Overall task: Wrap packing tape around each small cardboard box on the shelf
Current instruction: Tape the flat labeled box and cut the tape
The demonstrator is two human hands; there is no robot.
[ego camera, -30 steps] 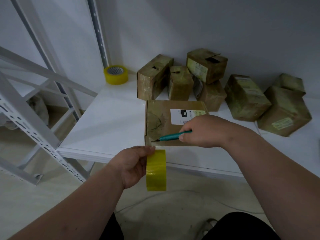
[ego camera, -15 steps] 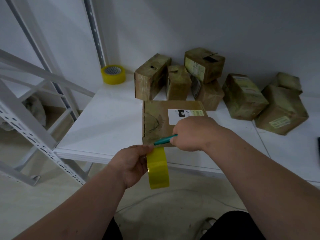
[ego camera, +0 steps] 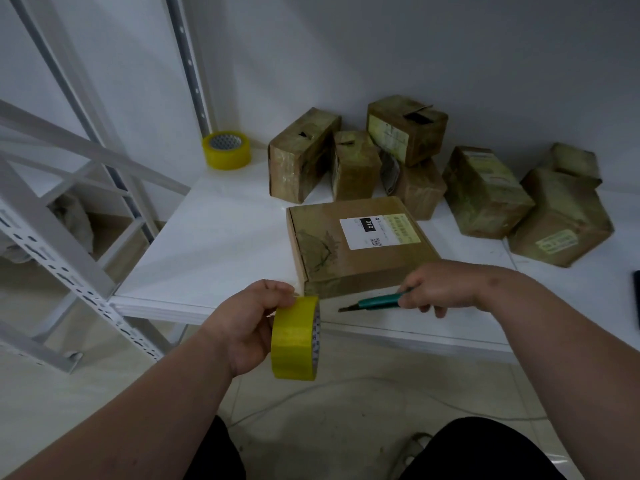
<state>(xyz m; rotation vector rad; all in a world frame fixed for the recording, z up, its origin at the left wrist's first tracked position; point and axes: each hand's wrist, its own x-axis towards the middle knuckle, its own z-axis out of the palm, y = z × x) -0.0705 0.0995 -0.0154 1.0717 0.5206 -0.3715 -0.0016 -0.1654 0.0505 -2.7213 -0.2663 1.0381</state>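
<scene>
A flat cardboard box [ego camera: 360,247] with a white label lies at the front of the white shelf [ego camera: 214,244]. My left hand [ego camera: 246,323] grips a yellow roll of packing tape [ego camera: 294,337], held upright just in front of the box's near left corner. My right hand [ego camera: 440,289] holds a green utility knife [ego camera: 375,302] with its blade pointing left, just in front of the box's near edge. Behind the flat box stand several small taped cardboard boxes [ego camera: 353,164].
A second yellow tape roll [ego camera: 227,149] sits at the shelf's back left corner by the upright post. White metal shelf frames [ego camera: 59,258] stand to the left. A dark object [ego camera: 636,299] pokes in at the right edge. A thin cable lies on the floor below.
My right hand has drawn the knife back to the right, off the box's near left corner. The tape roll in my left hand has come away from the box and turned slightly.
</scene>
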